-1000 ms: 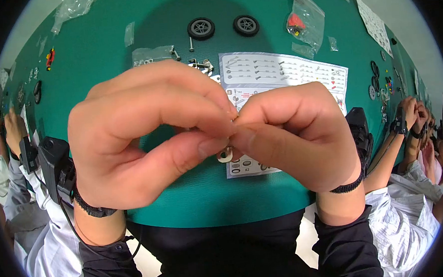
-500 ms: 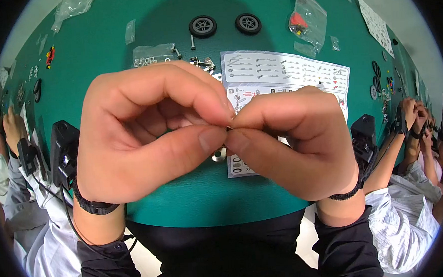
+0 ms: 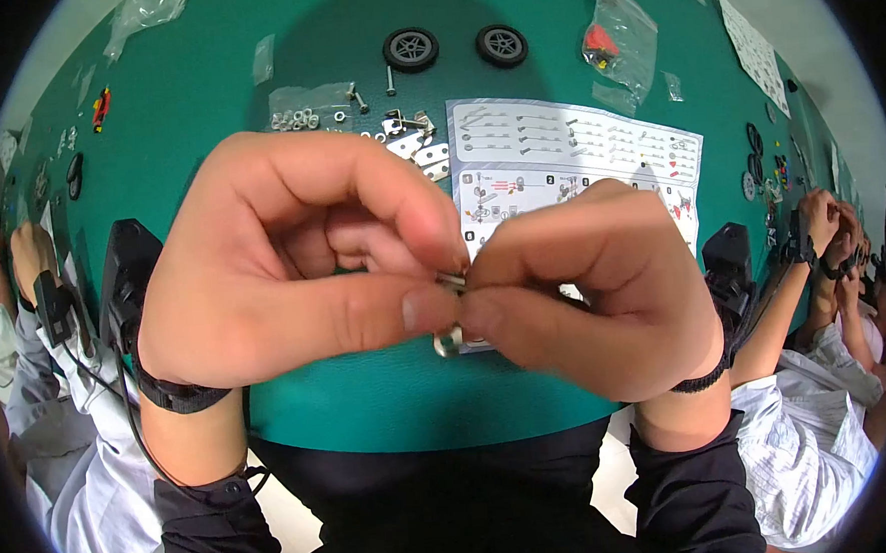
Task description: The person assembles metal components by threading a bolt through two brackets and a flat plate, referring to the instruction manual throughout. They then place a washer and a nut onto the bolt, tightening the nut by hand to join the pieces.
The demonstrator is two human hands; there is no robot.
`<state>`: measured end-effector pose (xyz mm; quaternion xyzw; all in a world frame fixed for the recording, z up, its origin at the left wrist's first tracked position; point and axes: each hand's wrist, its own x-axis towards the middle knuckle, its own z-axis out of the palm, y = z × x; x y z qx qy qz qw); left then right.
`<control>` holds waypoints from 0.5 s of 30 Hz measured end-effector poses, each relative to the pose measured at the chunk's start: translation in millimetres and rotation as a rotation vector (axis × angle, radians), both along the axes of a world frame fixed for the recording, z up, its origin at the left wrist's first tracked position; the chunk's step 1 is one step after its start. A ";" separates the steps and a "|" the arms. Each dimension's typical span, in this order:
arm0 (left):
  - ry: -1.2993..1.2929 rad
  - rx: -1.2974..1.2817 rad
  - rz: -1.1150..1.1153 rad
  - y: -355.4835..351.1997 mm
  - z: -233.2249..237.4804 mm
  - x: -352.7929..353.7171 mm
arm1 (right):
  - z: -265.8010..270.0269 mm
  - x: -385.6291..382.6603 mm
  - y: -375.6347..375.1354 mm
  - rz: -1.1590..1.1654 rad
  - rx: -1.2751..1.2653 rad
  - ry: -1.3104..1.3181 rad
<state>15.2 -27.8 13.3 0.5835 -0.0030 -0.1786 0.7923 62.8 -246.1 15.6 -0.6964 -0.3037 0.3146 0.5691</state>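
Observation:
My left hand (image 3: 254,311) and my right hand (image 3: 604,298) meet over the table with thumbs and forefingers pinched together. Between the fingertips a thin silvery strip of a small metal part (image 3: 450,279) shows; the fingers cover most of it. Just below the pinch, a shiny rounded metal end (image 3: 448,343) peeks out beside the thumbs. Under and behind my right hand lies a printed instruction sheet (image 3: 576,134) with part drawings and numbered steps. Beyond my left hand are white perforated plates (image 3: 421,149), with small brackets close by.
Two black wheels (image 3: 411,50) (image 3: 502,46) lie at the back. Bolts (image 3: 390,81) and several nuts (image 3: 300,120) sit nearer. A clear bag with red parts (image 3: 599,43) is at back right. Other people's hands (image 3: 829,226) work at the right edge, and another hand (image 3: 31,260) is at left.
Both hands have shifted slightly, the left one tilting, and the fingertips sit a little lower. More of the silvery part now shows between them, and the rounded metal end below has moved down.

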 end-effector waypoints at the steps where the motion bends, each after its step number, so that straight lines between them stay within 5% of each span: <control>1: 0.001 -0.013 -0.030 2.3 -1.9 0.3 | -0.7 1.5 -0.9 0.040 0.000 -0.007; 15: -0.018 -0.039 -0.024 -3.3 0.7 1.4 | 0.7 1.9 -2.1 0.096 0.079 0.005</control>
